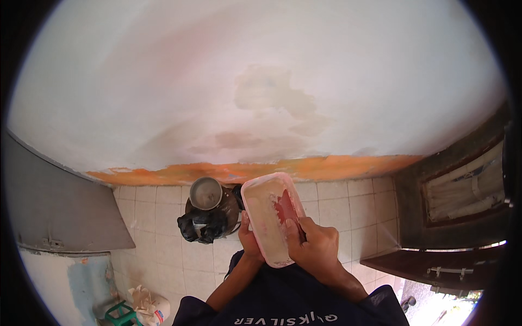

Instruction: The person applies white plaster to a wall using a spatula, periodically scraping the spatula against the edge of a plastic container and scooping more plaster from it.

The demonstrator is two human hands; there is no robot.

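My left hand (250, 240) grips the left side of a pink rectangular plastic tray (255, 237), holding it in front of my body. Inside spreads a layer of beige-grey paste (267, 220). A red putty scraper (285, 205) rests its wide blade against the tray's right inner wall, with paste along the blade's edge. My right hand (317, 243) is closed round the scraper's handle, thumb on top, over the right rim. Beyond the tray stands a white wall (179, 92) with a damp-looking beige patch (272, 92) and an orange strip (348, 167) along its foot.
On the tiled floor (174, 252), left of the tray, a grey round bowl (206, 192) sits on a dark stand beside black plastic bags (201, 225). A grey door panel (60, 201) is at left, above a green stool (120, 314) and white bucket (160, 309). A dark wooden door (435, 263) stands right.
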